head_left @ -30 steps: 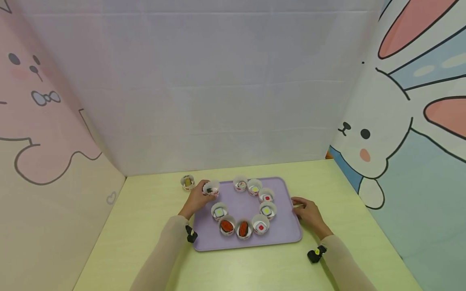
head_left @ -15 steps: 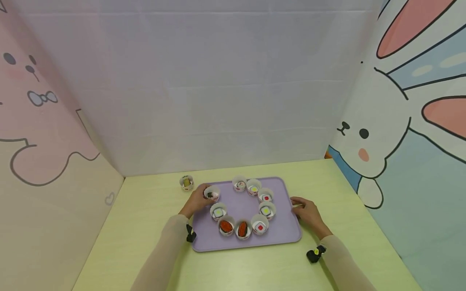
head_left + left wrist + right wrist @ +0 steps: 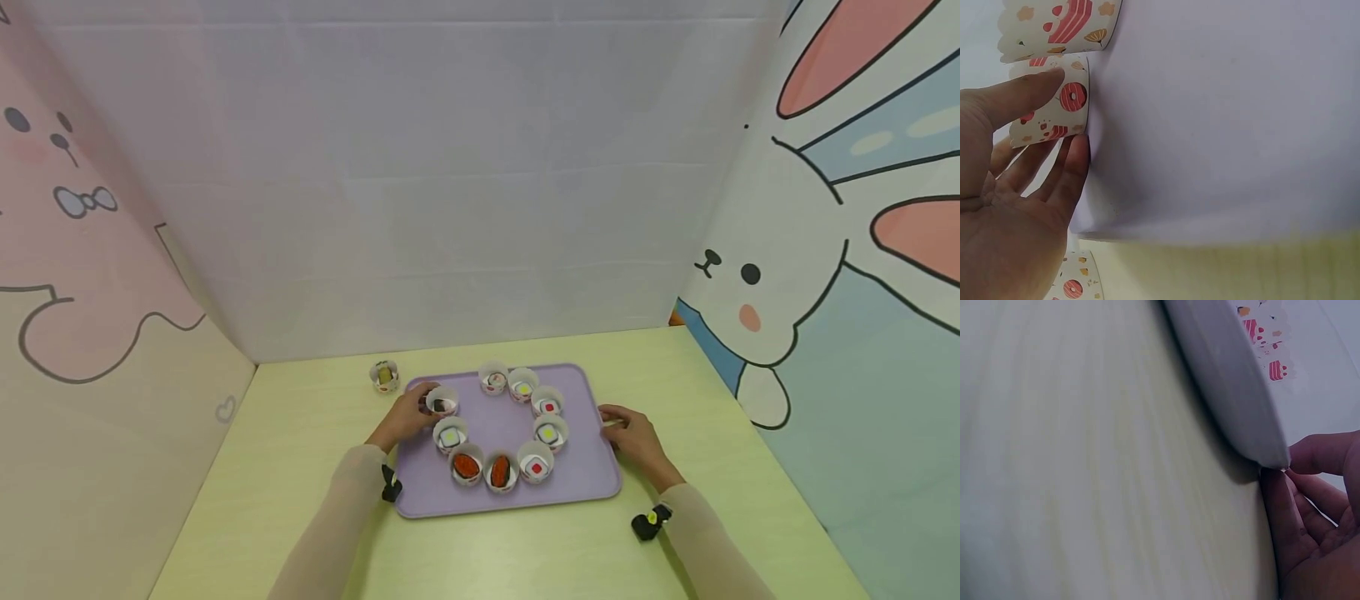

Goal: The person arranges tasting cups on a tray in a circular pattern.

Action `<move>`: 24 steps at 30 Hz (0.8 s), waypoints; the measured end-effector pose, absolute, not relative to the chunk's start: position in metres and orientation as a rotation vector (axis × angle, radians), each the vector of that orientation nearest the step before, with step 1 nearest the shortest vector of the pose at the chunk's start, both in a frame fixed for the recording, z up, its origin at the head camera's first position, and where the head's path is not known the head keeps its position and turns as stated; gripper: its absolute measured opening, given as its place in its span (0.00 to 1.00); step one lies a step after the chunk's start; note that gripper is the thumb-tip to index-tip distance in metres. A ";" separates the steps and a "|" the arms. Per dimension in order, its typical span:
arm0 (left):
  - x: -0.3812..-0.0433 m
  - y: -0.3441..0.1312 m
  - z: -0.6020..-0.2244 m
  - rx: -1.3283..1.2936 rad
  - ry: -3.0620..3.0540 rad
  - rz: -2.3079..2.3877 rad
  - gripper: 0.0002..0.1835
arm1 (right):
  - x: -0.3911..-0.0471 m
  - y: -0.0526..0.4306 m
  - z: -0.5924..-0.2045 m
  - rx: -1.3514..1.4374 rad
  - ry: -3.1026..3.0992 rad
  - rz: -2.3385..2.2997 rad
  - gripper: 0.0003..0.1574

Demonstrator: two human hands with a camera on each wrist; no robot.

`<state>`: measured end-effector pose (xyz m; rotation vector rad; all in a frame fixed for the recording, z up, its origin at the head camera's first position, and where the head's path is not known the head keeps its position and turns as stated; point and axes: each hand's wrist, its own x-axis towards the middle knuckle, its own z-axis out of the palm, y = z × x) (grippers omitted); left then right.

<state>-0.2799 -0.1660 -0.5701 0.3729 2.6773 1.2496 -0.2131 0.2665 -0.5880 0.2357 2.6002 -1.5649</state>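
Observation:
My left hand (image 3: pixel 407 417) grips a white paper baking cup (image 3: pixel 442 402) at the left side of a lilac tray (image 3: pixel 592 467). Thumb and fingers lie on either side of its printed wall (image 3: pixel 1073 97) in the left wrist view, the cup low against the tray. A dark and pinkish piece shows inside it. At the tray's right edge, my right hand (image 3: pixel 637 440) pinches the rim (image 3: pixel 1272 450) between thumb and fingers. Several more cups form a ring on the tray, among them two with orange-topped sushi pieces (image 3: pixel 467 467) and one with a green-centred roll (image 3: pixel 452 437).
Another paper cup (image 3: pixel 385 377) with a yellowish piece stands on the pale yellow table (image 3: pixel 315 417), off the tray's back left corner. A white cloth backdrop (image 3: pixel 450 208) rises behind the table. Printed panels with cartoon animals (image 3: pixel 795 275) border both sides.
My left hand has brought its cup down and nearer, to just behind the green-centred roll's cup in the ring. The right hand keeps its place at the tray's edge.

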 end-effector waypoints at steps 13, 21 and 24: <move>-0.274 -0.166 -0.567 0.391 2.612 1.272 0.30 | -0.213 0.266 -0.587 0.244 2.590 -1.580 0.30; -0.270 -0.169 -0.565 0.440 2.588 1.276 0.29 | -0.213 0.266 -0.587 0.252 2.586 -1.570 0.30; -0.268 -0.170 -0.564 0.461 2.583 1.280 0.29 | -0.212 0.266 -0.586 0.256 2.582 -1.572 0.30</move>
